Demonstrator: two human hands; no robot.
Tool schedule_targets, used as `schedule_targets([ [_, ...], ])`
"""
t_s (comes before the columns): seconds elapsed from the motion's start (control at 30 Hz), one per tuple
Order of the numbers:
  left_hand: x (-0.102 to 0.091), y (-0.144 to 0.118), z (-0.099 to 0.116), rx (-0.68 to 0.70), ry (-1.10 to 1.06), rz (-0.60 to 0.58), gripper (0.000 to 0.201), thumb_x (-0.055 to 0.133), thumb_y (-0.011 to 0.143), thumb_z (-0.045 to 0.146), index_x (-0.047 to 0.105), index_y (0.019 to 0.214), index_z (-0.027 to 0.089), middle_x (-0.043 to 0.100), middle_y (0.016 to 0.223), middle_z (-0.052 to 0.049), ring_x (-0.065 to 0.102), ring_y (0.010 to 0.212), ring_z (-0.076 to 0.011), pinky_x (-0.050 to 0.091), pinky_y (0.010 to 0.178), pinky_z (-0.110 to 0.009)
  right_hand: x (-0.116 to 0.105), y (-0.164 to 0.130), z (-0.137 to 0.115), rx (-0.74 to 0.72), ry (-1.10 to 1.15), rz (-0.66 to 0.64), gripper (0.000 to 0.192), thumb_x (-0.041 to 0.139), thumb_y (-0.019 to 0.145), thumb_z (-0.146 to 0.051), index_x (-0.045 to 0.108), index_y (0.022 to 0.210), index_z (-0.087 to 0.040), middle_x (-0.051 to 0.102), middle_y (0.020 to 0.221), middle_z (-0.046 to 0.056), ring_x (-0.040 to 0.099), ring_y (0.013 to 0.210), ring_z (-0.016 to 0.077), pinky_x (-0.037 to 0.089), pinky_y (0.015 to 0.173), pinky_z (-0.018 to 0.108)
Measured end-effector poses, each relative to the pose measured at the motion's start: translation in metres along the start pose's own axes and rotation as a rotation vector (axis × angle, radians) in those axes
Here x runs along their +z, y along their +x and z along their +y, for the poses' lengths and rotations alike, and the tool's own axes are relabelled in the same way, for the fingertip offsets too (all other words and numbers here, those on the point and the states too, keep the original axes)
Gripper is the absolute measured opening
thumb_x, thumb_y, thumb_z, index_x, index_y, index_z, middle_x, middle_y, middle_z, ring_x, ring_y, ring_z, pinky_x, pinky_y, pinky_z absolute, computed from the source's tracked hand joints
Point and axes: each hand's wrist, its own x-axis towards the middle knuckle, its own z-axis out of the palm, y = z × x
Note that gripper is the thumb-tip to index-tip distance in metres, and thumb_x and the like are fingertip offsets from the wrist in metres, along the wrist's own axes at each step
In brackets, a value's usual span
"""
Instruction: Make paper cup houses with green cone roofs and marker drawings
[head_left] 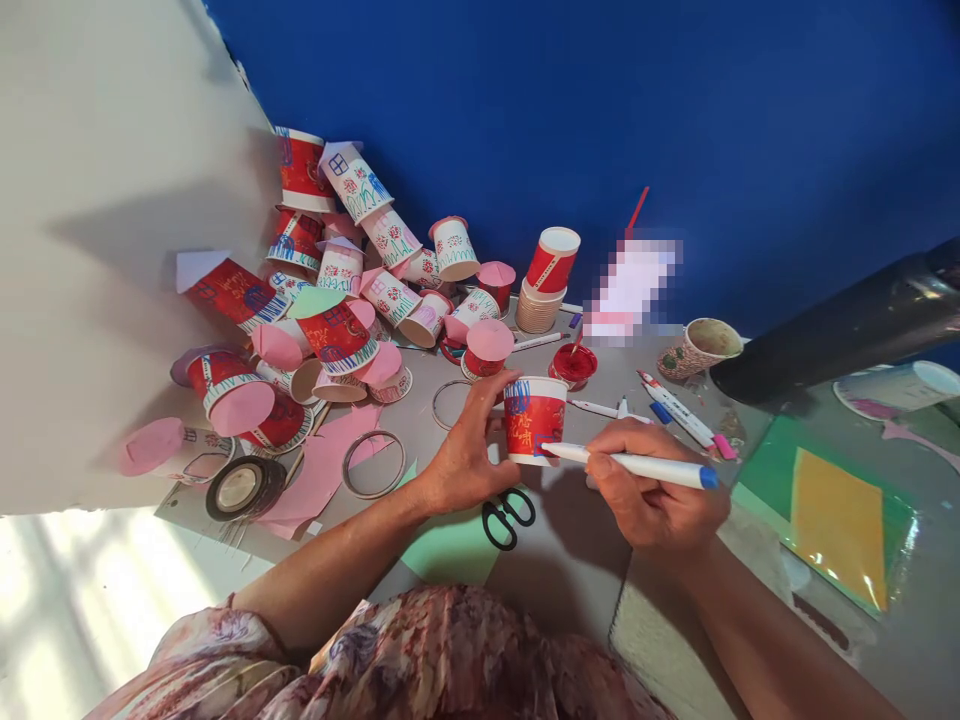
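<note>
The left hand (469, 450) is closed round a red paper cup (533, 420), fingers curled over its far side and thumb at the near left, holding it just above the desk (570, 560) in the middle of the view. The cup stands close to upright, its white rim toward the top and its long axis running near to far in the picture, slightly tipped. Blue strokes already mark its upper left face, with gold print lower down.

The right hand (651, 495) is wrapped in a writing grip round a white marker (630, 465) with a blue cap end. The marker lies almost level, its long axis running left to right; the blue end points right, away from the cup, and the tip at the left meets the cup's lower right wall, or is just short of it; I cannot tell which. So the cup lies directly left of the right hand and right of the left hand, pinned between the two, the left hand being the one in full contact.

Just near of the cup lie black scissors (508, 517) on a pale green sheet (450, 550). To the far left is a heap of decorated cups (337, 300) with pink paper tops, and a tape roll (244, 487) sits near left. A small pot of red paint (573, 364) stands just beyond the held cup.
</note>
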Motion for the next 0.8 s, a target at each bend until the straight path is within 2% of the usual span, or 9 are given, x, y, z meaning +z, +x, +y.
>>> schedule_targets([
  [0.27,0.0007,-0.0006,-0.0006,-0.012,-0.013,-0.012,0.091,0.071,0.065,0.004,0.040,0.147,0.030,0.039,0.149,-0.012,0.047,0.139,-0.0314,0.054,0.105,-0.041,0.0015,0.0026,-0.0010,-0.058,-0.035,-0.044,0.008,0.061,0.090,-0.013,0.062,0.087,-0.020,0.066,0.068,0.000,0.061,0.057,0.0137,0.047,0.055,0.027],
  [0.4,0.0012,-0.0008,0.0004,-0.036,-0.040,-0.017,0.091,0.071,0.065,0.004,0.040,0.146,0.029,0.040,0.149,-0.012,0.052,0.134,-0.0302,0.055,0.103,-0.041,0.0001,0.0023,0.0005,-0.067,-0.060,-0.044,0.010,0.060,0.089,-0.011,0.062,0.084,-0.020,0.064,0.065,-0.001,0.058,0.054,0.0126,0.045,0.053,0.026],
  [0.6,0.0005,-0.0009,-0.0008,-0.072,-0.097,-0.006,0.090,0.072,0.066,0.006,0.041,0.146,0.030,0.040,0.154,-0.013,0.050,0.138,-0.0315,0.051,0.108,-0.045,-0.0049,0.0007,0.0055,-0.069,-0.119,0.025,0.012,0.062,0.088,-0.010,0.063,0.083,-0.021,0.066,0.067,-0.002,0.059,0.057,0.0129,0.045,0.057,0.027],
  [0.8,-0.0005,-0.0004,0.0001,-0.064,-0.108,-0.004,0.090,0.079,0.068,0.012,0.039,0.147,0.028,0.039,0.156,-0.014,0.050,0.139,-0.0321,0.050,0.110,-0.045,-0.0057,0.0006,0.0043,-0.011,-0.131,0.056,0.013,0.063,0.087,-0.012,0.064,0.080,-0.023,0.064,0.064,-0.003,0.055,0.052,0.0129,0.042,0.051,0.027],
])
